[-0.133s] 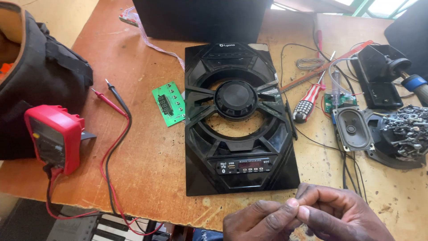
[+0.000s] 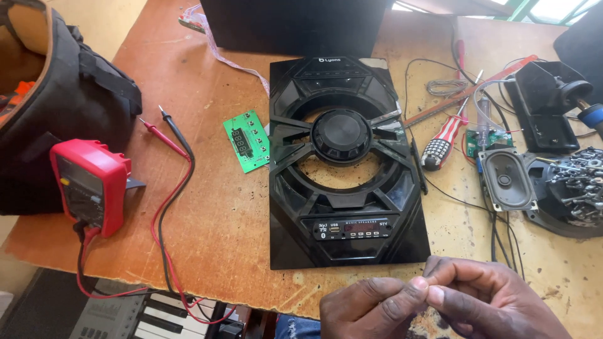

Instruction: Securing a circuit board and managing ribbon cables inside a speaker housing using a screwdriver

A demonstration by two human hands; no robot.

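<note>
At the bottom edge of the head view my left hand point(image 2: 370, 307) and my right hand point(image 2: 483, 298) meet, thumbs and forefingers pinched together at one spot. Whatever small thing sits between the fingertips is hidden. Both hands hover over the near edge of the wooden table point(image 2: 226, 207), just in front of a black plastic speaker front panel point(image 2: 348, 163) that lies flat with its round grille opening and a small control strip facing up.
A green circuit board point(image 2: 247, 140) lies left of the panel. A red multimeter point(image 2: 88, 185) with red and black leads sits at the left by a black bag point(image 2: 69, 100). A red-handled screwdriver point(image 2: 443, 141), a small oval speaker point(image 2: 505, 179) and a dish of screws point(image 2: 581, 182) lie right.
</note>
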